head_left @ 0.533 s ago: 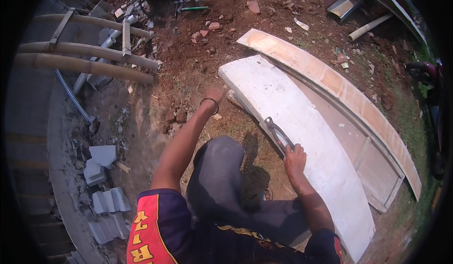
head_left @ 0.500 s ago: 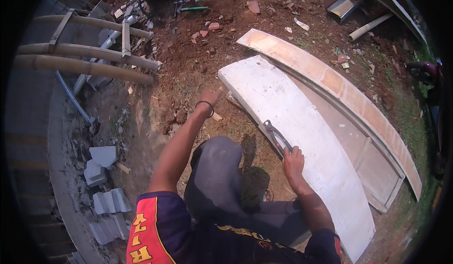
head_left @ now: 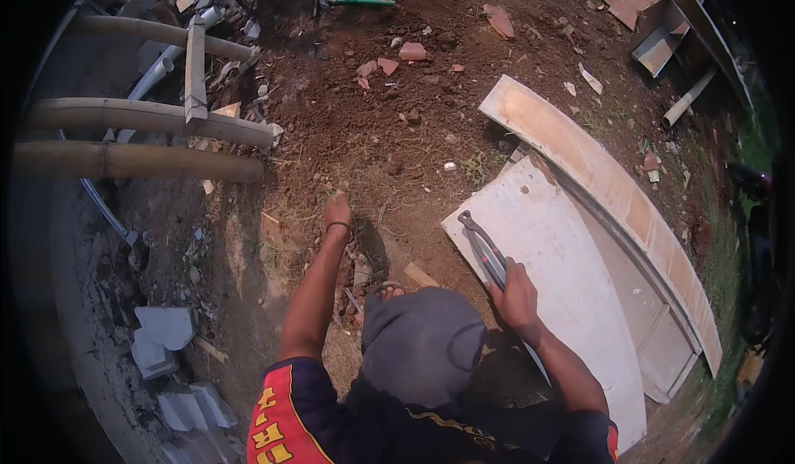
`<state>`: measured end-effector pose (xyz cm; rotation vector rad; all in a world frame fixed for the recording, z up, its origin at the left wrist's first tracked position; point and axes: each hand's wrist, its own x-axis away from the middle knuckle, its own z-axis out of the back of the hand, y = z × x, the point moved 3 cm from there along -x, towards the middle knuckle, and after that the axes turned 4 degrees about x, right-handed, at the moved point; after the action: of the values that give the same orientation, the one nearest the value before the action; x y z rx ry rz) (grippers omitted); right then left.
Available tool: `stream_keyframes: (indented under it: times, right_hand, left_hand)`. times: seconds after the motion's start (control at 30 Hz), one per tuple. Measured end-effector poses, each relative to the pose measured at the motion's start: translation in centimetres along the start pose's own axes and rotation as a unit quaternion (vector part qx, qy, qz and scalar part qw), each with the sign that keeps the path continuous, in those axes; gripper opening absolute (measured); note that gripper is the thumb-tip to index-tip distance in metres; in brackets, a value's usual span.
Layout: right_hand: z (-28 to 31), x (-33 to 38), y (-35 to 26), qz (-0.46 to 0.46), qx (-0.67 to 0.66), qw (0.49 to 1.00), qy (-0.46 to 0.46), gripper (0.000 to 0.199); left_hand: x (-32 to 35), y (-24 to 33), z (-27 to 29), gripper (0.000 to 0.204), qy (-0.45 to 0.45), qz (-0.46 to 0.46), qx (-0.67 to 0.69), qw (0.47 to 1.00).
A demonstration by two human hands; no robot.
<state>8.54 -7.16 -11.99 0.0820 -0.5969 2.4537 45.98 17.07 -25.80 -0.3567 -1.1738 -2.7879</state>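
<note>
In my right hand [head_left: 517,297] is a pair of pincers [head_left: 484,247], gripped by the handles with its jaws pointing away from me. It is over the white curved panel [head_left: 571,282], which lies on the ground at my right; whether the tool touches it, I cannot tell. My left hand [head_left: 337,210], with a dark band at the wrist, is held out over the dirt and dry grass to the left of the panel. Its fingers are curled in, and anything inside them is hidden.
A framed curved board [head_left: 617,195] lies beside the white panel, overlapping it. Bamboo poles [head_left: 141,161] and a cross slat [head_left: 195,70] stand at the left. Pale blocks [head_left: 166,327] lie lower left. Brick pieces [head_left: 412,51] and a green-handled tool [head_left: 360,2] lie farther off.
My left hand has drawn back and left from the panel's edge, its stretched finger now curled in. My knee and view have shifted. The pincers stay in my right hand.
</note>
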Motion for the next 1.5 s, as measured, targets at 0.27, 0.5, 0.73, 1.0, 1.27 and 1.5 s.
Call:
stream_keyframes:
  times: [0.27, 0.5, 0.73, 1.0, 1.27, 1.5]
  right_hand:
    - [-5.0, -21.6, -14.7, -0.06, 0.041, 0.987, -0.145, 0.059]
    - [-2.2, -53.5, -20.0, 0.187, 0.038, 0.972, 0.139, 0.051]
    - [-5.1, -83.6, -28.6, 0.176, 0.158, 0.943, 0.234, 0.06]
    - [-6.4, -87.2, -33.8, 0.101, 0.077, 0.991, 0.045, 0.039]
    - [-1.1, -54.4, -25.9, -0.014, -0.356, 0.934, 0.007, 0.034]
    - [8.5, -11.9, -4.5, -0.178, -0.277, 0.941, 0.085, 0.031]
  left_hand:
    - [-25.9, 10.0, -3.7, 0.027, 0.19, -0.176, -0.129, 0.957]
    - [-32.0, 11.0, -5.7, 0.017, 0.184, -0.194, -0.145, 0.953]
    - [-32.5, 11.0, -5.3, 0.017, 0.111, -0.194, -0.151, 0.963]
    - [-32.4, 11.8, -4.7, 0.02, 0.11, -0.217, -0.153, 0.958]
    - [-33.4, 8.6, -6.4, 0.03, 0.168, -0.25, -0.19, 0.934]
    - [-39.6, 5.8, -5.2, 0.039, -0.048, -0.2, 0.056, 0.977]
